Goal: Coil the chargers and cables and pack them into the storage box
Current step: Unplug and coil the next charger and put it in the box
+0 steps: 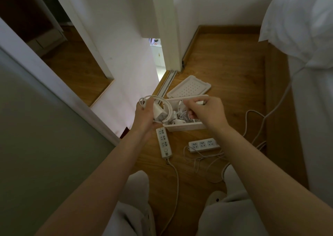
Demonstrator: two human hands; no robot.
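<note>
A white storage box (185, 127) stands open on the wooden floor with several white cables and plugs piled inside. My left hand (144, 115) grips a white charger (159, 114) with its white cable (163, 101) looped around it, just left of the box. My right hand (207, 112) hovers over the box and pinches the cable's white plug end (200, 102) between thumb and fingers. The box's perforated lid (189, 87) lies on the floor behind the box.
Two white power strips lie on the floor, one (163, 142) in front of the box and one (204, 144) to its right, with loose cords (207, 161) trailing toward my knees. A bed with white bedding (306, 37) is at right; a doorway and walls are at left.
</note>
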